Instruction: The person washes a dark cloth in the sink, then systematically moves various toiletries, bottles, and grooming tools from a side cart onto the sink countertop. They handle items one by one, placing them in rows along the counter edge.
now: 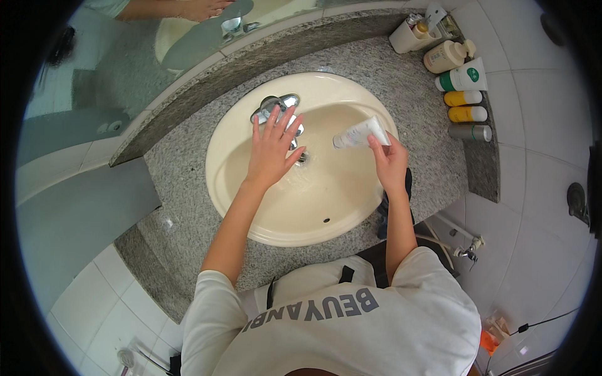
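My left hand [273, 157] is held palm down with fingers spread over the chrome faucet [289, 101] of an oval cream washbasin [263, 225]. Whether its fingertips touch the faucet, I cannot tell. It holds nothing. In my right hand [391, 162], a white squeeze tube [357, 132] is pinched near its flat end between thumb and fingers. The tube's narrower end points left over the basin. Below the faucet, the metal drain [302, 157] is partly covered by my left thumb. The basin around it looks wet.
On the right ledge stand or lie a white holder [408, 40], a pump bottle [444, 56], a green-and-white tube [463, 76], two yellow bottles [465, 106] and a grey bottle [470, 132]. A granite counter [178, 188] surrounds the basin. A mirror [131, 61] rises behind; dark cloth [383, 218] hangs near my right forearm.
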The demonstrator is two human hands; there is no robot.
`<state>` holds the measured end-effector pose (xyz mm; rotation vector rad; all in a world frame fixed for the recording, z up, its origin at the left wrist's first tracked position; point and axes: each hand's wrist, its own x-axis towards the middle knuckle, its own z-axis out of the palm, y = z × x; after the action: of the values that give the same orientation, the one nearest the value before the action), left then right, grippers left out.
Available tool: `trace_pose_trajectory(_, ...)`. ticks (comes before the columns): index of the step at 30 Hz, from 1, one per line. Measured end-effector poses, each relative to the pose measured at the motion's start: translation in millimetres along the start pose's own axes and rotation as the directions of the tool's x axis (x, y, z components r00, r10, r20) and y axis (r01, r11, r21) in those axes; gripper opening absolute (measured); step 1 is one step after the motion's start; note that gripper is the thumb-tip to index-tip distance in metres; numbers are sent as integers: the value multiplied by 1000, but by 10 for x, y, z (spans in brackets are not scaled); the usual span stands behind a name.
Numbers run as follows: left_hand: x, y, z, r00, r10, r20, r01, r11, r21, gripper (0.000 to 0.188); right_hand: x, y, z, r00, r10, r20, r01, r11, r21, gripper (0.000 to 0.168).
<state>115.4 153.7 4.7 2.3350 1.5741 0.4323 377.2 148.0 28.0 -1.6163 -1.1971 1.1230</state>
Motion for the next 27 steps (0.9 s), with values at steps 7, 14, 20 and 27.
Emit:
trace_pose_trajectory(7,-398,61,-158,990,-73,-121,70,997,-26,76,515,-215,-239,907,-377,-190,376,926,-41,24)
trace_pose_trajectory(14,-1068,123,-182,956,-251,-149,224,959,-175,73,1892,-517,-280,885,-465,-32,444,863,-242,32)
trace_pose_trajectory(20,-1455,20,-178,929,-361,-87,334,915,-228,67,2663,-278,-205,854,-399,333,505,789,-351,33)
trace_pose_trajectory(27,-1758,4,-149,864,-492,-109,461,859,-224,61,2685,-578,-177,756,-492,431,630,370,-683,30)
